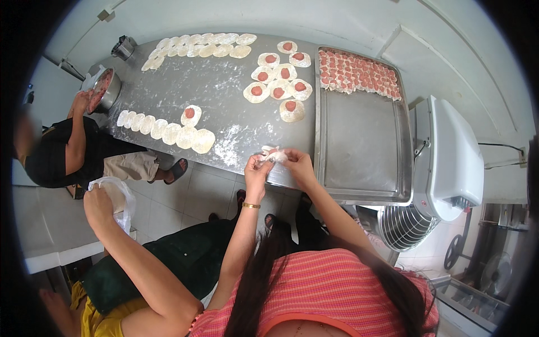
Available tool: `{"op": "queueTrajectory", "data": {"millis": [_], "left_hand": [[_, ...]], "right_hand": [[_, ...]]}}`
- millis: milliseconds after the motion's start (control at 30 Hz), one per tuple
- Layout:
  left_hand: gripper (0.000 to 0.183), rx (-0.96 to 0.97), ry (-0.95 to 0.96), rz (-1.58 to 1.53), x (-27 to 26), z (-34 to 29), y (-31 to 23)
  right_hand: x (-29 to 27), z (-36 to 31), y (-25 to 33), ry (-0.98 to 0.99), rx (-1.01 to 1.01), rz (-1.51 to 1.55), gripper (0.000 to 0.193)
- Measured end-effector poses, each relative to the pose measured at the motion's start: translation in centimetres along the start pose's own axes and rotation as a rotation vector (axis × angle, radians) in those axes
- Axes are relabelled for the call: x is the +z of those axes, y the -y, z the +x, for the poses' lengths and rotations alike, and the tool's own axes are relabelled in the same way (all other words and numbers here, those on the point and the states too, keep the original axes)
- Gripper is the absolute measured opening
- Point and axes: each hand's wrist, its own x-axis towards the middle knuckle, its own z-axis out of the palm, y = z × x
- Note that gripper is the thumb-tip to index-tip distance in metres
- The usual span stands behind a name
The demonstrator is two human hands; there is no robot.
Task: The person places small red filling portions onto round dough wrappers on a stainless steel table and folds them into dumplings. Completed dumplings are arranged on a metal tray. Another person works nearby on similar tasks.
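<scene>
floured steel table [224,95] | dough rounds [168,132] | metal tray [362,146] | bowl [106,90]

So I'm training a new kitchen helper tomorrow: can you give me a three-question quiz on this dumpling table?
1. True or false: both hands, left hand and right hand, pinch one filled wrapper.
2. Where do the finished dumplings sit? A) far end of the steel tray B) on the floor
3. What is at the centre of each round wrapper nearest the tray?

Key: 1 true; 2 A; 3 a red dab of filling.
</scene>
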Motion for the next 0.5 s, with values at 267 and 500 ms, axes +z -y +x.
{"op": "queueTrajectory", "data": {"millis": [267,500], "left_hand": [[0.026,-0.141,0.05,0.416,-0.4,0.3,-0.8],[0.035,0.43,0.075,0.901,-0.4,1.1,1.0]], "right_hand": [[-0.9,0.8,2.5,-0.025,-0.113,-0.645,0.038],[-0.7,1.2,1.7,0.018,-0.332,-0.903,0.034]]}}
